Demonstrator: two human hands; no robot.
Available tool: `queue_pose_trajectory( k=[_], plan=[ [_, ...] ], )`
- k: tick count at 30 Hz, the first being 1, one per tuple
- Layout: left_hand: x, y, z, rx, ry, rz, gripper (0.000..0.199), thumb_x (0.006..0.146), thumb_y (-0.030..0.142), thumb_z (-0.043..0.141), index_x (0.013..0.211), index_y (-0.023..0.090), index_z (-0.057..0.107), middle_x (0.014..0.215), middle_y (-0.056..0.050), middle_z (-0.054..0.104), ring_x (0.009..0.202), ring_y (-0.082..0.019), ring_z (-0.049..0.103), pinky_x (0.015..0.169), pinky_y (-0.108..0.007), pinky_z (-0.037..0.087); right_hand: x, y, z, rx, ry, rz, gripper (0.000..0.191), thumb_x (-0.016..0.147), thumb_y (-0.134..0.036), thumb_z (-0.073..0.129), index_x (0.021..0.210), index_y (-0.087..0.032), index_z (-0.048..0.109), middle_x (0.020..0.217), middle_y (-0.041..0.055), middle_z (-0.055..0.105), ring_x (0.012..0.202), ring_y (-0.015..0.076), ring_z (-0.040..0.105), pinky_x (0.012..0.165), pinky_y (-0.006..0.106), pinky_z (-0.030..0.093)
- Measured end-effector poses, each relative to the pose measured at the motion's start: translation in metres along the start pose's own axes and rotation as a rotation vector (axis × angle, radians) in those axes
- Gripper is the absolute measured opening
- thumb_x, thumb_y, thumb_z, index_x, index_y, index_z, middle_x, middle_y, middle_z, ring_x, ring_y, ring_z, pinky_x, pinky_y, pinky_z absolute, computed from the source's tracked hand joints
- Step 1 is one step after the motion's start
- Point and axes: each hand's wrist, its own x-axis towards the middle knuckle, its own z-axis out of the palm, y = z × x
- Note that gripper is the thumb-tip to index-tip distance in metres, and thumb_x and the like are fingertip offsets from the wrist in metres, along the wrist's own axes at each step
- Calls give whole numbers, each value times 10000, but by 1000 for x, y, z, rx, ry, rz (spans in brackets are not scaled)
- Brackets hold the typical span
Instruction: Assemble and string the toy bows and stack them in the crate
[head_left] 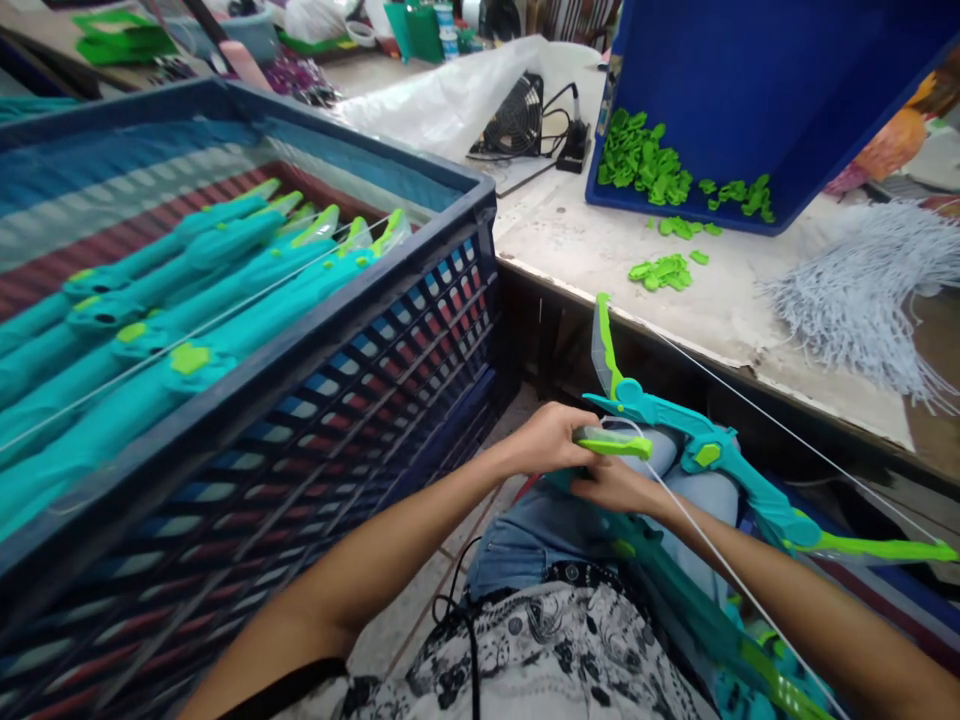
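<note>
My left hand (556, 438) is closed on the end of a teal toy bow, by its green tip (615, 444). Close below it, my right hand (616, 484) has its fingers wrapped round the same end, partly hidden under the tip. This bow (664, 575) slants across my lap beneath my right forearm, and a white string (720, 548) runs from its tip toward the lower right. Another teal bow (705, 452) with green tips and a strung cord lies just beyond my hands, across my knees.
A dark blue crate (420, 340) at the left holds several teal bows (202, 290). On the white table (555, 235) are small green pieces (661, 272), a tilted blue bin (720, 100), a fan (517, 118) and a bundle of pale strings (874, 290).
</note>
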Motion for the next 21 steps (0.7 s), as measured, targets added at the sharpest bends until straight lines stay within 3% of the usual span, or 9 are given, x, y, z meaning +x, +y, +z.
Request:
queue_pose_trajectory(
  k=[3,6,8,11,12,14,15,18,21],
  plan=[
    [11,8,-1,-342,71,-149,271,667,388,724,714,143,618,584,26,600,544,-124,560,506,-209,397,1,0,-38,66,-370,30,248,707,-168,570,924,-169,692,834,6,709,736,171,652,648,242,532],
    [15,12,-1,-521,142,-212,320,653,416,742,731,145,591,537,23,592,475,-107,533,477,-210,392,-4,-6,-111,44,-587,234,365,773,-342,592,1088,-176,673,998,59,705,910,231,653,805,343,538],
    [16,13,-2,-536,168,-225,327,635,410,762,707,149,579,498,36,562,441,-92,502,453,-202,371,-18,-20,-166,-96,-341,366,394,771,-467,617,1027,-179,699,945,82,713,882,255,661,806,390,533],
    [16,12,-1,-563,178,-267,337,646,431,755,668,161,555,481,45,541,423,-82,475,432,-197,349,-50,-51,-202,-349,486,362,315,859,-472,556,946,-204,698,814,84,712,762,215,668,745,380,521],
    [16,12,-1,-570,157,-273,338,647,435,753,663,162,554,487,42,545,431,-85,483,435,-199,350,-59,-60,-194,-312,494,267,263,892,-431,532,928,-227,694,807,71,713,754,194,671,721,346,526],
    [16,17,1,-570,104,-261,332,656,439,746,664,159,567,516,30,568,465,-96,512,454,-205,362,-68,-70,-153,-246,129,114,224,879,-410,557,947,-243,689,908,64,721,818,200,680,734,338,539],
    [16,21,2,-561,81,-245,325,661,437,742,669,156,579,537,24,580,485,-101,524,467,-208,368,-67,-70,-124,-280,49,105,285,841,-416,609,1032,-214,667,1018,93,709,914,237,672,786,374,539],
    [15,37,3,-466,66,-164,298,659,416,745,699,147,623,612,18,606,544,-105,535,500,-212,377,-45,-59,-47,-399,-110,252,617,747,-410,721,1258,-123,529,1202,184,630,1099,327,603,869,437,506],
    [11,53,5,-391,87,-121,266,677,388,730,702,144,626,624,12,615,566,-113,544,516,-216,390,-25,-52,-16,-463,-209,419,626,764,-453,698,1261,-123,508,1065,164,690,977,343,656,768,407,508]
  ],
)
